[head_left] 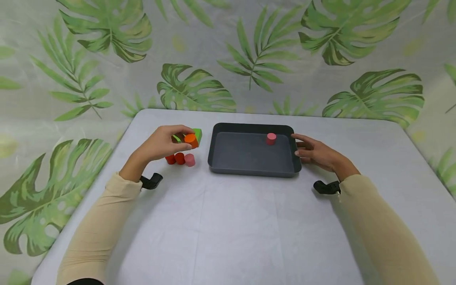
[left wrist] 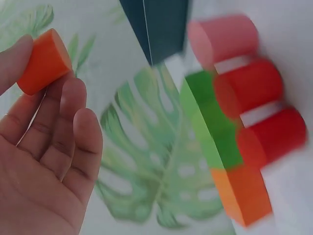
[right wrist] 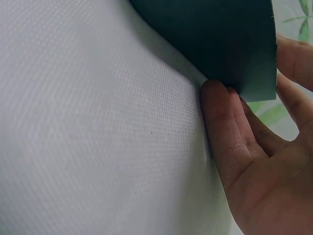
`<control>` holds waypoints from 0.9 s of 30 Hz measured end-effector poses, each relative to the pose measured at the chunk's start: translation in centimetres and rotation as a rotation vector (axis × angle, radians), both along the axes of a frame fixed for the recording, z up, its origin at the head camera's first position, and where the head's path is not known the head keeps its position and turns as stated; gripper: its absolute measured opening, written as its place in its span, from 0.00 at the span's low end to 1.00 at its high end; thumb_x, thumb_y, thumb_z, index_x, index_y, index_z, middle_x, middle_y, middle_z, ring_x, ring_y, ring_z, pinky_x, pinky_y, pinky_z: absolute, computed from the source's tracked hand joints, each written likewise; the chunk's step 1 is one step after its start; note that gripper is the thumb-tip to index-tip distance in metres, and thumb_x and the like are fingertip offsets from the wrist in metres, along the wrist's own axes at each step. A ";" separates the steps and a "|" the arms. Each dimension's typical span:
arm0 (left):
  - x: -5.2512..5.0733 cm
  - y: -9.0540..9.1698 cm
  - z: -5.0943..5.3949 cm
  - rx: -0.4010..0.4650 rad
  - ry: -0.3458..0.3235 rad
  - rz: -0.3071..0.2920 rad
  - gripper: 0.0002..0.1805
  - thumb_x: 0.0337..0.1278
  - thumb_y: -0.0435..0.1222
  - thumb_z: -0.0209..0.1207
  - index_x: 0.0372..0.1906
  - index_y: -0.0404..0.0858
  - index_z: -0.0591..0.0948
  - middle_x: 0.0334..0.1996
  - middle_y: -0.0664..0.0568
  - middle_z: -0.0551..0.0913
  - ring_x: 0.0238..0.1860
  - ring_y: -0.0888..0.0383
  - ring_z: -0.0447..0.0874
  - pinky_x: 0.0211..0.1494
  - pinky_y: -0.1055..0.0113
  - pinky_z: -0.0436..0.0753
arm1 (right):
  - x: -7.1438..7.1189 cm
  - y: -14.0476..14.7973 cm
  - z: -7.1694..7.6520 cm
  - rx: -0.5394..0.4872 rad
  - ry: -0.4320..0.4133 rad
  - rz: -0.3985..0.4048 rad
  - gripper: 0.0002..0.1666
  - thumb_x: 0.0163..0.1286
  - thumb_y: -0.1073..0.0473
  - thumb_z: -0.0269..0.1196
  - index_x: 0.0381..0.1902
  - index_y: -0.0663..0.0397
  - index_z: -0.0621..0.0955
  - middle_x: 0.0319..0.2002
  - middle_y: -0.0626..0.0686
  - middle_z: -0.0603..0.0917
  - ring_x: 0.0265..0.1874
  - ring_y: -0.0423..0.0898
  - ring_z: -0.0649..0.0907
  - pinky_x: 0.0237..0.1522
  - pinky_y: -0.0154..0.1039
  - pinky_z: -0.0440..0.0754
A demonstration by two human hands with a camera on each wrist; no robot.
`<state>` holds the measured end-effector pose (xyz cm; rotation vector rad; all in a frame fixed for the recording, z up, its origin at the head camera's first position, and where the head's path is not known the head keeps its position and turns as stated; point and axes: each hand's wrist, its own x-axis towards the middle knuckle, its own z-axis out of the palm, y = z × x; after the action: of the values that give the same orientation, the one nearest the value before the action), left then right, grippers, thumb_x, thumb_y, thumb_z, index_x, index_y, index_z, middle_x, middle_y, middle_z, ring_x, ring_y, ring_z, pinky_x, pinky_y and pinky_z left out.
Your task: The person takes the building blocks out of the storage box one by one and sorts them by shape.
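Note:
My left hand (head_left: 165,142) pinches an orange cylinder (head_left: 191,140) between thumb and fingertips, held up left of the tray; the left wrist view shows this orange cylinder (left wrist: 45,62) in that hand (left wrist: 49,147). Below and beyond it on the table are two red cylinders (head_left: 179,158), a pink cylinder (head_left: 190,160) and green blocks (head_left: 198,135), partly hidden by the hand. At the dark grey tray's (head_left: 249,172) right wall rests my right hand (head_left: 318,152), fingers fairly straight. One finger of it (right wrist: 220,105) lies low against the tray's outside (right wrist: 225,44).
Inside the tray, toward its right, stands another pink cylinder (head_left: 271,139). An orange block (left wrist: 243,197) lines up with the green blocks in the left wrist view. A white cloth (head_left: 235,221) covers the table; a leaf-print curtain (head_left: 256,47) hangs behind.

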<state>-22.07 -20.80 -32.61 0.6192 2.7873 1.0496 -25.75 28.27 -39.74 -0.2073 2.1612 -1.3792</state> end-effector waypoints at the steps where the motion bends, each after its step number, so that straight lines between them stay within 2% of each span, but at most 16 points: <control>1: 0.2 -0.7 -0.1 -0.004 0.012 0.025 0.21 0.60 0.38 0.65 0.59 0.42 0.81 0.47 0.46 0.85 0.47 0.52 0.80 0.52 0.60 0.81 | 0.0 0.0 0.0 0.001 -0.001 0.001 0.48 0.75 0.56 0.57 0.81 0.36 0.42 0.80 0.65 0.44 0.78 0.65 0.54 0.75 0.62 0.58; 7: 0.7 -4.8 -1.0 -0.019 0.053 0.163 0.21 0.60 0.40 0.65 0.59 0.42 0.81 0.47 0.46 0.85 0.46 0.52 0.81 0.50 0.62 0.79 | 0.0 -0.1 0.0 0.018 0.004 -0.002 0.48 0.75 0.56 0.57 0.81 0.35 0.42 0.80 0.65 0.44 0.78 0.65 0.54 0.75 0.63 0.58; 13: 0.7 -7.8 -2.5 -0.111 -0.006 0.224 0.24 0.63 0.43 0.63 0.61 0.39 0.79 0.52 0.40 0.83 0.50 0.45 0.80 0.48 0.61 0.77 | 0.0 -0.1 0.1 0.014 -0.002 -0.003 0.48 0.76 0.57 0.57 0.81 0.36 0.42 0.80 0.65 0.44 0.78 0.66 0.54 0.75 0.63 0.58; 20: 0.2 -8.8 -3.8 -0.146 -0.102 0.231 0.23 0.63 0.39 0.62 0.62 0.38 0.78 0.54 0.39 0.82 0.53 0.45 0.80 0.50 0.60 0.76 | 0.1 -0.1 0.2 0.013 -0.005 -0.003 0.48 0.76 0.58 0.56 0.81 0.37 0.42 0.80 0.65 0.44 0.78 0.66 0.54 0.75 0.63 0.58; 27: 0.0 -8.8 -4.6 -0.157 -0.095 0.226 0.22 0.61 0.36 0.63 0.59 0.37 0.79 0.53 0.39 0.82 0.52 0.45 0.80 0.51 0.60 0.75 | 0.1 -0.2 0.2 0.021 -0.007 -0.002 0.48 0.75 0.57 0.57 0.81 0.37 0.41 0.80 0.65 0.44 0.77 0.66 0.54 0.75 0.63 0.58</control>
<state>-22.03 -29.62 -37.23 0.2348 2.8678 0.8563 -25.70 28.05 -39.53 -0.1917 2.1698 -1.3560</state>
